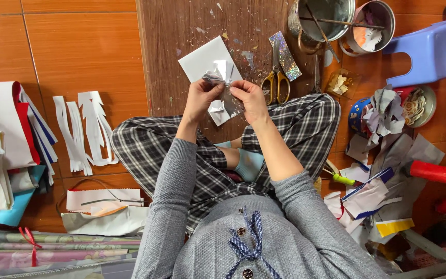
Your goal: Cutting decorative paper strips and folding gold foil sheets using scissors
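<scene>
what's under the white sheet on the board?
The white sheet lies flat on the wooden board, littered with scraps. Both hands and silver foil cover its near end; anything beneath is hidden.

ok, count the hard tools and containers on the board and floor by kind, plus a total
Scissors: 1, yellow-handled scissors beyond the right hand
Metal pots: 2, steel pot and smaller tin
Tape rolls: 1, blue tape roll
Plastic stools: 1, blue stool
Total: 5
Both the left hand and the right hand pinch a crumpled silver foil piece.
</scene>
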